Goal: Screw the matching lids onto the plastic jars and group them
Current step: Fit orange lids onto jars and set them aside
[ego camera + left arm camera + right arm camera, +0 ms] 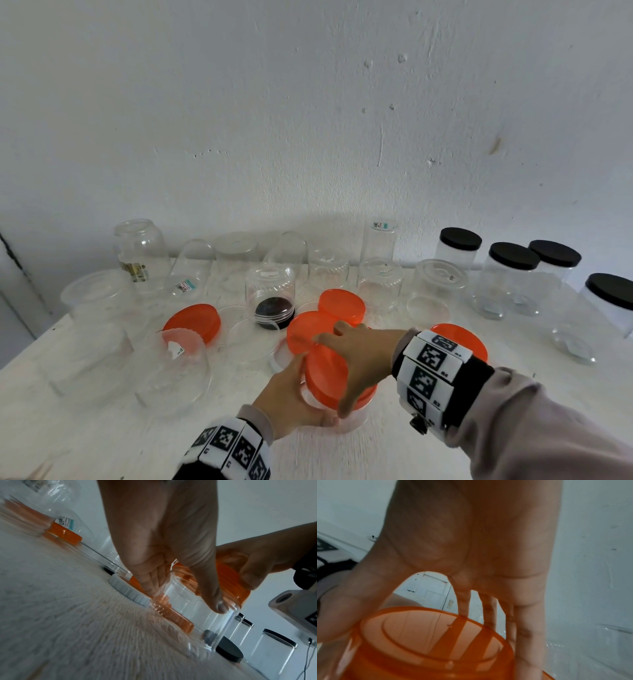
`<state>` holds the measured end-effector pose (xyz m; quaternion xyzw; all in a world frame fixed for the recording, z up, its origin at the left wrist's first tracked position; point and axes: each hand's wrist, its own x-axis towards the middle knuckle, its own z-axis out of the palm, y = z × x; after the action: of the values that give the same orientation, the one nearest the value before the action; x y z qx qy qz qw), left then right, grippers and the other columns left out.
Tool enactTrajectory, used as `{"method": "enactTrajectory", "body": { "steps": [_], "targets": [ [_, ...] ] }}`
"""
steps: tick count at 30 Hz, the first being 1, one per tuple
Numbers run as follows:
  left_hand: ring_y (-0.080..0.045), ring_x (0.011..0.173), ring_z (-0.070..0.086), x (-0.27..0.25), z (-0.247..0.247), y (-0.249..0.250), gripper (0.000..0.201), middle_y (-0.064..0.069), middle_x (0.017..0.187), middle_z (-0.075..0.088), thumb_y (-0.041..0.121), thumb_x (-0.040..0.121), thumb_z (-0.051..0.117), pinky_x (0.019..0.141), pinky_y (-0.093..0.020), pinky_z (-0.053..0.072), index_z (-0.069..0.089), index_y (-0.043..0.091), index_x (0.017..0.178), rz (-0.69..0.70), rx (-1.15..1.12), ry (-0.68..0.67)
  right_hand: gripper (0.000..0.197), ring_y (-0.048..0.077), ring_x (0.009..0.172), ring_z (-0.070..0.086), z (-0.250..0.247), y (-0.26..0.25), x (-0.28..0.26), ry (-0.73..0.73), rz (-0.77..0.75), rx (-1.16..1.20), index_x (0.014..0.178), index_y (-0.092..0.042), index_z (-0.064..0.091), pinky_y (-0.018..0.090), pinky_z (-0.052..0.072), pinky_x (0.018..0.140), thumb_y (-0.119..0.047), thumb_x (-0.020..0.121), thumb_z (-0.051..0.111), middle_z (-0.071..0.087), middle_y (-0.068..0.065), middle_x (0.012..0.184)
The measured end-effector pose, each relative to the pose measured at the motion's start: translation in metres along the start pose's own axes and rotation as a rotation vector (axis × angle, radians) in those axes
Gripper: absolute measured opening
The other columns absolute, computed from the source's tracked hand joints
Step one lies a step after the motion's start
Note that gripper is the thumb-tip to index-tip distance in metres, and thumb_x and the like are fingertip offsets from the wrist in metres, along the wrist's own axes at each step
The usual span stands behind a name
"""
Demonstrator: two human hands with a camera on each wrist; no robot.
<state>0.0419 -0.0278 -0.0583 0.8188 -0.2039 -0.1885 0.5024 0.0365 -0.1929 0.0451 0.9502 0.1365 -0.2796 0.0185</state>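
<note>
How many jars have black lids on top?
4, all at the table's right: one clear plastic jar with a black lid at the back, two side by side, and one at the right edge. More may sit out of view.

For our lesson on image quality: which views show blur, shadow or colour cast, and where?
Head view: sharp, soft shadow on the wall behind the jars. Left wrist view: the table streaks with blur and the left hand is dark against the light. Right wrist view: the orange lid tints the right hand.

Glossy orange plastic lid point(325, 373) — translucent
</note>
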Motion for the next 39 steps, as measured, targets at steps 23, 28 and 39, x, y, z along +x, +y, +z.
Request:
{"method": "enactTrajectory", "body": {
  "steps": [23, 28, 39],
  "targets": [
    [0.002, 0.108, 0.048, -0.002, 0.004, 0.001, 0.099, 0.027, 0.116, 0.044, 0.039, 0.055, 0.088, 0.08, -0.001, 0.039, 0.018, 0.042, 0.125, 0.035, 0.042, 0.036, 0.11, 0.028, 0.134, 0.023, 0.01, 0.007, 0.0, 0.086, -0.065, 0.099, 0.144, -0.05, 0.003, 0.056, 0.037, 0.103, -0.066, 0.061, 0.075, 0.021, -0.004, 0.146],
    [-0.007, 0.116, 0.049, -0.003, 0.004, 0.001, 0.103, 0.018, 0.123, 0.047, 0.035, 0.056, 0.089, 0.094, -0.012, 0.042, 0.023, 0.031, 0.135, 0.032, 0.048, 0.059, 0.103, 0.028, 0.123, 0.037, 0.013, 0.005, 0.003, 0.172, -0.047, 0.029, 0.144, -0.043, 0.017, 0.047, 0.044, 0.096, -0.076, 0.061, 0.068, 0.033, 0.0, 0.138],
    [-0.012, 0.122, 0.049, -0.002, 0.006, 0.002, 0.111, 0.009, 0.133, 0.048, 0.037, 0.053, 0.09, 0.105, -0.032, 0.042, 0.023, 0.024, 0.141, 0.0, 0.032, 0.053, 0.106, 0.035, 0.14, 0.017, 0.013, -0.002, -0.001, 0.092, 0.039, 0.133, 0.147, -0.044, 0.005, 0.056, 0.034, 0.106, -0.071, 0.066, 0.067, 0.013, 0.0, 0.155]
  ]
}}
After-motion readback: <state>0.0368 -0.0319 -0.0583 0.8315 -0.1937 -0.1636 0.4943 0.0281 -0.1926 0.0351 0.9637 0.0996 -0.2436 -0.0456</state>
